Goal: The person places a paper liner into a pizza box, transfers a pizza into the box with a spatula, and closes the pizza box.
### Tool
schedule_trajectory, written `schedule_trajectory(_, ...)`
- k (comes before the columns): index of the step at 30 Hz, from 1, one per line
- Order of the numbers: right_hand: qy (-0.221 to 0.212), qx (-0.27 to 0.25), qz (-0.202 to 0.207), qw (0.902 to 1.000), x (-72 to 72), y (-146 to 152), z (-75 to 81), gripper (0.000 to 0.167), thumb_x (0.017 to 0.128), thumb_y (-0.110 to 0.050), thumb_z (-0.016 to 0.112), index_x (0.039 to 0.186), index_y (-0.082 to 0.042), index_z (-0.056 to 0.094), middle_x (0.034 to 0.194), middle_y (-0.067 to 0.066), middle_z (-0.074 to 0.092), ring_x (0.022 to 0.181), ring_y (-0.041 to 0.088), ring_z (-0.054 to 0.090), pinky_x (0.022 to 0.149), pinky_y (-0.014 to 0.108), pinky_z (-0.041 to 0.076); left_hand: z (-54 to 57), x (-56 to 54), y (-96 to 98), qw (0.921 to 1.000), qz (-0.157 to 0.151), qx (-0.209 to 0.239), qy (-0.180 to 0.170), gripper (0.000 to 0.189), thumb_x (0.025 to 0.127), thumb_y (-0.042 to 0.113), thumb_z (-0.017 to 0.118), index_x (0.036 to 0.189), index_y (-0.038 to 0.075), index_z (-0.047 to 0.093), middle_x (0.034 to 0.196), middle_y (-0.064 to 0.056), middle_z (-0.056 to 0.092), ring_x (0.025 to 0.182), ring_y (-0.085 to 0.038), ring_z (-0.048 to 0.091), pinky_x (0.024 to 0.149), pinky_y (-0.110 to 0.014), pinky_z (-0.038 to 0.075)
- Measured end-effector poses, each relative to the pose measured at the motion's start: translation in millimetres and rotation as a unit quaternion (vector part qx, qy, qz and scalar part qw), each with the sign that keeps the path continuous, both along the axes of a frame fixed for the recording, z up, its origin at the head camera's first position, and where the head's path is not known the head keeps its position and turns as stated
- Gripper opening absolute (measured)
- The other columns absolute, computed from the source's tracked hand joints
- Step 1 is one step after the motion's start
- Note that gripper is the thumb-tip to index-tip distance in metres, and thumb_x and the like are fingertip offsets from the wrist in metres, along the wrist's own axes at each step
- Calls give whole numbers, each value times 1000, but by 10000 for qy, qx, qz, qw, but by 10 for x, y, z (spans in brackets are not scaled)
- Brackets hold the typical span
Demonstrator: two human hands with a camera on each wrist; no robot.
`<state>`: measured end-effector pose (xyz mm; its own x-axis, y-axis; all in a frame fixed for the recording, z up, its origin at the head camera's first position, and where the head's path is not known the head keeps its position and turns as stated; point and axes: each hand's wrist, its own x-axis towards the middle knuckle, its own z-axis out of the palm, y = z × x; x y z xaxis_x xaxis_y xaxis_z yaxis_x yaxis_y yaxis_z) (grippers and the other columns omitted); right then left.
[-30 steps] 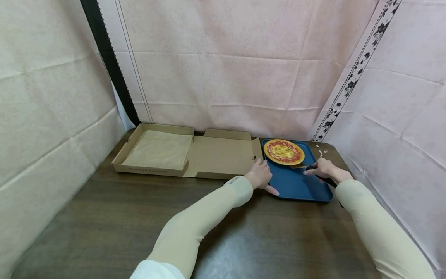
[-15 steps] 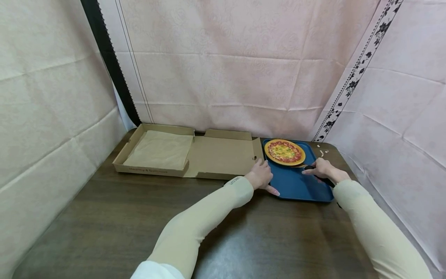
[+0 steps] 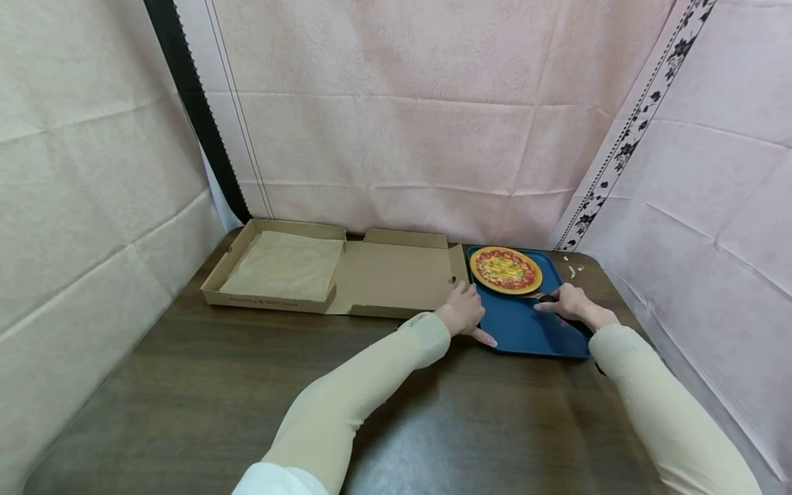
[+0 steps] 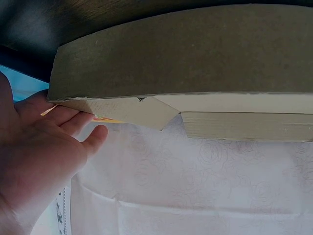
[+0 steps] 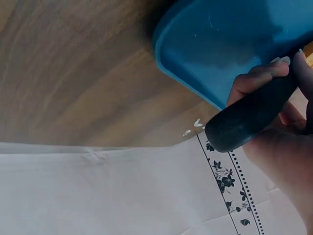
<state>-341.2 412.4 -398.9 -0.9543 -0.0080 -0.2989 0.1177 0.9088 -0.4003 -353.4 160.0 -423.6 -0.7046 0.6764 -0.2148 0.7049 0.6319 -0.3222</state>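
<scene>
On the blue tray at the right of the table lies a round pizza with a golden crust. My right hand grips the black handle of a spatula. The spatula's blade meets the pizza's front edge; most of it is hidden, seemingly beneath the pizza. My left hand rests at the tray's left rim, thumb stretched toward the front-left corner. In the left wrist view its fingers lie loosely extended beside the cardboard lid.
An open pizza box stands left of the tray, with a sheet of paper in its base. Its unfolded lid reaches close to the tray. Small white scraps lie right of the tray. Hanging cloth bounds the table's back and sides.
My right hand has shifted slightly left with the spatula, toward the pizza. The left hand, pizza and box stay essentially in place.
</scene>
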Motion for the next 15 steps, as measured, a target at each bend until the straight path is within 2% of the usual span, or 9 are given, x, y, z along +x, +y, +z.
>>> schedule_trajectory(8, 483, 29, 88, 9988, 70, 45, -175, 40, 95, -37, 59, 71, -6, 52, 57, 1, 53, 51, 13, 57, 54, 26, 45, 3, 8, 9, 10000, 55, -40, -2, 99, 76, 90, 27, 145, 22, 46, 156, 1, 36, 150, -20, 21, 123, -44, 15)
schedule_trajectory(12, 801, 82, 115, 9967, 107, 64, -272, 41, 96, -40, 56, 81, -1, 55, 61, 3, 52, 51, 15, 55, 51, 28, 45, 2, 18, 9, 10000, 69, -58, 34, 99, 75, 90, 27, 145, 22, 46, 156, 1, 36, 150, -20, 21, 123, -43, 15)
schedule_trajectory(15, 1129, 199, 173, 9933, 129, 70, -329, 43, 96, -41, 56, 85, 1, 56, 64, 4, 48, 53, 16, 51, 50, 27, 40, 0, 21, 5, 9999, 83, -62, 47, 99, 75, 90, 27, 145, 21, 46, 156, 1, 36, 150, -20, 21, 123, -43, 15)
